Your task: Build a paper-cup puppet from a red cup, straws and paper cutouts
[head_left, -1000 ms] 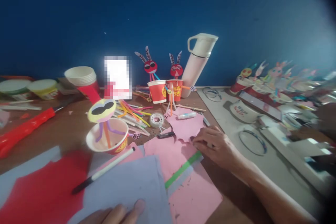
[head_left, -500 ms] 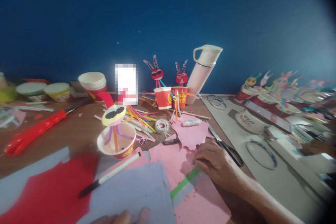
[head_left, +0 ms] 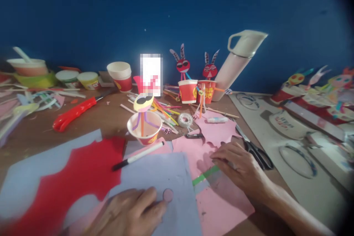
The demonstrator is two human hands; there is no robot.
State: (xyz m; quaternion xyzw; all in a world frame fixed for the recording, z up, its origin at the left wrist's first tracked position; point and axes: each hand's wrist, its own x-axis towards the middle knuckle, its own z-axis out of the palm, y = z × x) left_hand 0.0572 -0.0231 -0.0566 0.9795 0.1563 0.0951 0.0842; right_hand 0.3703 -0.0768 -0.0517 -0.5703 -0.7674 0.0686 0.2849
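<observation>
My left hand is at the bottom centre over a blue-grey sheet. Its thumb and forefinger are slightly apart, and the thumb tip is against a small pink disc. To the right, my right hand is over pink paper, its fingers bent and together; whatever is between them is too small to make out. A green strip lies just left of it. Black scissors lie beside its wrist. A black-and-white marker rests across the sheets, near a jagged red paper.
Behind stand a yellow-headed figure in a paper cup, two red-headed figures with cups, stacked cups and a leaning flask. Tape, coloured sticks and a red-handled tool lie about. More cup figures stand right.
The view has shifted, so the table things appear further right and higher. More of my left hand shows, with the pink disc at its thumb. My right hand keeps its place on the pink paper.
</observation>
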